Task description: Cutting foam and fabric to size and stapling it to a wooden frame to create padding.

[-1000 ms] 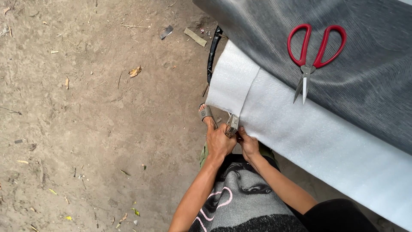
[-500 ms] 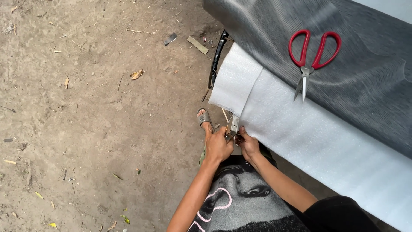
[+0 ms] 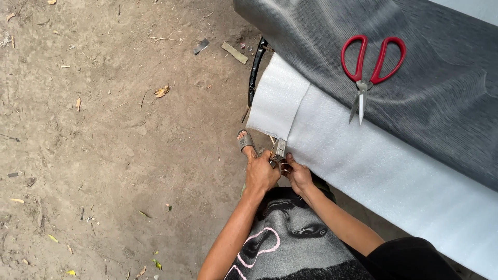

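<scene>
Under the two hands, at the near edge of the white foam sheet (image 3: pixel 363 166), a small metal tool (image 3: pixel 278 150) sticks up, but only its grey top shows; the rest is buried in the fingers, so its kind is hard to make out. Whether it bites the foam edge or just lies against it cannot be told. The left hand (image 3: pixel 261 173) is clenched around the tool's lower part, knuckles up, wrist straight, forearm running down and left out of view. The right hand (image 3: pixel 296 173) sits just beside it, touching it, fingers curled at the foam's edge right below the tool; whether it grips the tool or pinches the foam cannot be told. Its forearm angles down to the right.

Part of the foam is folded over at its left end, and the sheet runs off the picture to the lower right. Behind it lies dark grey cloth (image 3: pixel 415 98), cut off at the top, with red-handled scissors (image 3: pixel 369 70) resting shut on it, well apart from the hands. A sandalled foot (image 3: pixel 246 141) pokes out on the bare dirt ground (image 3: pixel 104 155) just left of the hands.
</scene>
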